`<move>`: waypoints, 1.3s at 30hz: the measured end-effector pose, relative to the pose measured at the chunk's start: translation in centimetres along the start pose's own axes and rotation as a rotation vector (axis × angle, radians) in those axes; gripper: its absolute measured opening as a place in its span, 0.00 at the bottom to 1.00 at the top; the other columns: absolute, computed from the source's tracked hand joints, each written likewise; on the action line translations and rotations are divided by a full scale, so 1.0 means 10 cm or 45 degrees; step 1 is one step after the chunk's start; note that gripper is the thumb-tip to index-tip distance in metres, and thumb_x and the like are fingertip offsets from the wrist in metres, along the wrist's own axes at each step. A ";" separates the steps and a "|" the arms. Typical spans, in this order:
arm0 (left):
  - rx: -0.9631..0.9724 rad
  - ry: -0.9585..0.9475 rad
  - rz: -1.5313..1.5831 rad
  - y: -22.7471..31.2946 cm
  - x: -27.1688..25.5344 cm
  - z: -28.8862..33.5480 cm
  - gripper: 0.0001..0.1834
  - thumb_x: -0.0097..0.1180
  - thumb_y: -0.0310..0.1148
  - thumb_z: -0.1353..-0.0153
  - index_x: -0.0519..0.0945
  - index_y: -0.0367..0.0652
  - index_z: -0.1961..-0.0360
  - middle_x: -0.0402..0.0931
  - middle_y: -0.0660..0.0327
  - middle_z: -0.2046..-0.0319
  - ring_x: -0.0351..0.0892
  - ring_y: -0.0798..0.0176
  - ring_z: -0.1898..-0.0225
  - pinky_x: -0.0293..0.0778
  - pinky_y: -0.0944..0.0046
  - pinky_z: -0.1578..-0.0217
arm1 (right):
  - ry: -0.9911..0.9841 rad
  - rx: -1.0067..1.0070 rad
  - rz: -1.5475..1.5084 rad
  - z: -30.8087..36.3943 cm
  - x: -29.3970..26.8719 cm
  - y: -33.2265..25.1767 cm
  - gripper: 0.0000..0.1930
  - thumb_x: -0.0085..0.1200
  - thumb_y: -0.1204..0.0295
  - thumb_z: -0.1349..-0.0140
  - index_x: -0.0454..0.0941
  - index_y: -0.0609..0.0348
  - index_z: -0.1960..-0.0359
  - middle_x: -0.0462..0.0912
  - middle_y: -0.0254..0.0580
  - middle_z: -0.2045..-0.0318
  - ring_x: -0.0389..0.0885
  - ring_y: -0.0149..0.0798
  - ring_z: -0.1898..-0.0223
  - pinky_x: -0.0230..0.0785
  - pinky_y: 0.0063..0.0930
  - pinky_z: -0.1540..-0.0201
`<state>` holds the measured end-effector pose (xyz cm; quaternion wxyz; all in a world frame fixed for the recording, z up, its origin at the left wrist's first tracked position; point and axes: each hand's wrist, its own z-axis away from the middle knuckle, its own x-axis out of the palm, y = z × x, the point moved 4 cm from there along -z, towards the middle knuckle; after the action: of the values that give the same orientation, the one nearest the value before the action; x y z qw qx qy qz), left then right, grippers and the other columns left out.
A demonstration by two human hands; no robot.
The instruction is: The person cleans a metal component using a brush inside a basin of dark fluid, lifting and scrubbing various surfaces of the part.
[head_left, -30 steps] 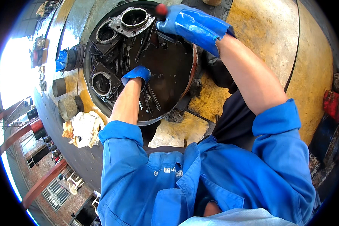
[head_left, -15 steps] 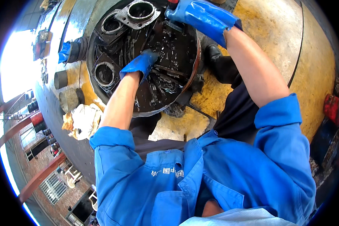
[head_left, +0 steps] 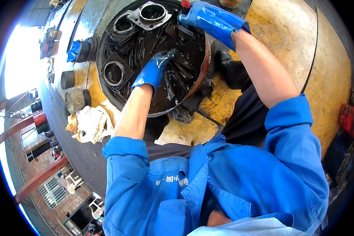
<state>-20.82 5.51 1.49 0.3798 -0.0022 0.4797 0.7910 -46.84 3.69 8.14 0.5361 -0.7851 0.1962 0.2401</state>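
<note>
A round metal basin [head_left: 205,69] stands before me, with black oily liquid in it. My left hand [head_left: 155,67], in a wet blue glove, is over the liquid, its darkened fingers drawn together; what they hold, if anything, is hidden. Several dark narrow bars [head_left: 181,71] lie just beside it. At the basin's far right rim, my right hand [head_left: 210,19], also gloved in blue, is closed around a red-handled tool [head_left: 185,4]. A flat dark metal piece [head_left: 186,30] shows below that hand. Square flanges with round openings, one greyish flange [head_left: 152,15] among them, rest at the basin's far left side.
Left of the basin stand short pipe pieces [head_left: 67,80], a dark cylinder with a blue glove [head_left: 73,51] in it, and a dirty white cloth [head_left: 91,124]. My dark shoe [head_left: 225,61] is close to the basin's right side. A red object [head_left: 346,118] sits at the far right.
My left hand has moved right and slightly away from me, and more of the glove shows. The right hand keeps its grip near the rim. The whole view has shifted slightly.
</note>
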 end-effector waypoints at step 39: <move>-0.389 0.419 -0.717 -0.82 0.49 0.38 0.37 0.68 0.48 0.44 0.78 0.35 0.38 0.78 0.39 0.41 0.77 0.39 0.37 0.74 0.49 0.37 | -0.396 0.448 0.054 -0.02 1.00 -0.32 0.24 0.55 0.46 0.40 0.86 0.52 0.55 0.88 0.54 0.63 0.87 0.58 0.59 0.78 0.45 0.52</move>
<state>-18.01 13.40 -4.53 0.4957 -0.3183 0.3913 0.7070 -36.86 4.09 4.75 0.6833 -0.6289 0.1663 0.3316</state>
